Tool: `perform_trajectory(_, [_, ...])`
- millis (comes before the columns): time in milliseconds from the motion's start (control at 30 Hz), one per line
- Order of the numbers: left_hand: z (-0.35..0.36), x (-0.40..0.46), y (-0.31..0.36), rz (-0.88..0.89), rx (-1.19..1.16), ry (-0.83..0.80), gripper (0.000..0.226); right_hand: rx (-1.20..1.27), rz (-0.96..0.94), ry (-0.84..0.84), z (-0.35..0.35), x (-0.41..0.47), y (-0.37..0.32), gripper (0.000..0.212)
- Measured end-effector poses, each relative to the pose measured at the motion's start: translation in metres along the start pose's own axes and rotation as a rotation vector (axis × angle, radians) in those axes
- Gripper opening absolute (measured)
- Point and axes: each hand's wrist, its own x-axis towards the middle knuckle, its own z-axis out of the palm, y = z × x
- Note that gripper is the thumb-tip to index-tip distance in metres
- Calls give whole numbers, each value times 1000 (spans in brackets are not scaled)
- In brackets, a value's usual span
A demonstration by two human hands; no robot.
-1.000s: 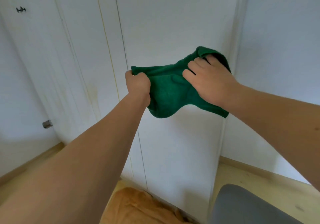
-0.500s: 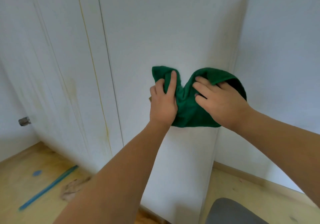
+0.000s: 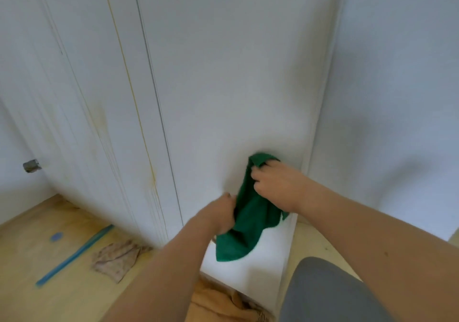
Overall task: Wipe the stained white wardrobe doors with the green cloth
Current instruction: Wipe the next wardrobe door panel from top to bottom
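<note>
Green cloth (image 3: 248, 224): held in the air in front of the lower part of the white wardrobe doors (image 3: 223, 98), low down near the right corner. It hangs in loose folds between the two hands, bottom edge free and drooping. Whether any of it touches the door face cannot be told.

Handling (judgement): soft, light, limp terry-type fabric; no stiffness, so it takes whatever shape the grip gives. Not fragile, not slippery. Best bunched or folded into a pad under one palm, so flat pressure goes onto the door rather than a trailing corner.

Right hand (image 3: 278, 187): fingers curled, pinching the upper bunched edge of the cloth. Left hand (image 3: 221, 212): fingers curled round the cloth's left side, lower down; individual fingertips are blurred.

Doors: yellow-brown streaks (image 3: 151, 172) run down the panel edge well left of the cloth, with a fainter smear further left. That region likely needs the firmest rubbing.

Floor (image 3: 49, 259): pale wood, with a crumpled stained rag (image 3: 114, 259), a blue strip (image 3: 74, 254), and orange fabric (image 3: 218, 304) at the wardrobe's foot.
</note>
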Motion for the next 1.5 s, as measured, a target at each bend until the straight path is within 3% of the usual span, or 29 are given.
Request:
perform_trajectory(67, [-55, -14, -3, -34, -51, 124, 25, -14, 61, 228, -30, 2, 13, 2])
perform_trajectory(133, [-108, -31, -6, -76, -84, 269, 22, -33, 130, 328, -58, 5, 27, 7])
perform_trajectory(267, [-189, -52, -13, -163, -203, 518, 21, -49, 239, 344, -105, 19, 53, 24])
perform_trajectory(400, [-241, -37, -23, -184, -337, 803, 23, -42, 359, 385, -133, 51, 73, 15])
perform_trajectory(533, [-292, -23, -20, -169, -410, 1023, 22, -80, 466, 201, -169, 90, 103, 6])
perform_trajectory(633, [-360, -17, -9, -105, -375, 1083, 22, 21, 451, 121, -215, 119, 146, 22])
perform_trajectory(767, [-474, -18, 0, -82, -283, 1135, 26, 429, 336, 182, -292, 149, 215, 8])
perform_trajectory(900, [-584, -26, 9, -126, -232, 1148, 30, 748, 301, 199, -385, 169, 281, 26])
perform_trajectory(967, [-644, -30, 14, -136, -220, 1174, 30, 872, 307, 243, -436, 182, 313, 25])
perform_trajectory(1067, [-717, -35, 19, -126, -202, 1202, 29, 901, 329, 275, -490, 204, 348, 9])
perform_trajectory(1200, [-789, -36, 19, -133, -210, 1257, 28, 936, 461, 269, -530, 223, 383, 24])
perform_trajectory(1333, [-838, -33, 16, -103, -181, 1294, 28, 1073, 578, 319, -555, 248, 409, 25])
perform_trajectory(1500, [-887, -26, 22, -37, 41, 1369, 29, 1286, 532, 182, -574, 284, 411, 76])
